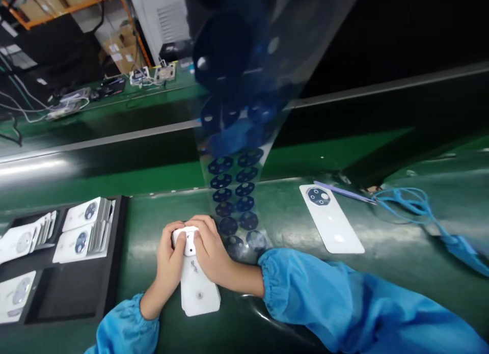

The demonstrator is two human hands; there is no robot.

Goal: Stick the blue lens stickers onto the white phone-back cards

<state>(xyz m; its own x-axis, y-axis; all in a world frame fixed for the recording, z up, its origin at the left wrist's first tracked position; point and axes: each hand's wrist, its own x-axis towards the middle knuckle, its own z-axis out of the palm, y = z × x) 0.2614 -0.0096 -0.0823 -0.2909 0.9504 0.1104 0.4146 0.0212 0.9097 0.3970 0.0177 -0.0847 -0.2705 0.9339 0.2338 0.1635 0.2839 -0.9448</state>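
Observation:
Both of my hands cup the upper end of a white phone back cover (pixel 200 295) lying on the green belt. My left hand (pixel 168 257) grips its left side and my right hand (pixel 210 247) presses over its right side. My fingers hide the cover's camera area, and only a small white part shows between them. To the right of my right hand, a clear film strip (pixel 244 191) carrying several dark blue round lens rings rises up and away. Farther right lies a second white phone back cover (pixel 330 221) with a dark lens ring fitted at its far end.
A black tray (pixel 112 277) holds several white covers at the left. Purple tweezers (pixel 344 192) and a blue coiled cord (pixel 412 203) lie on the belt at the right. Beyond a metal rail, a second green belt (pixel 133 97) carries cables and devices.

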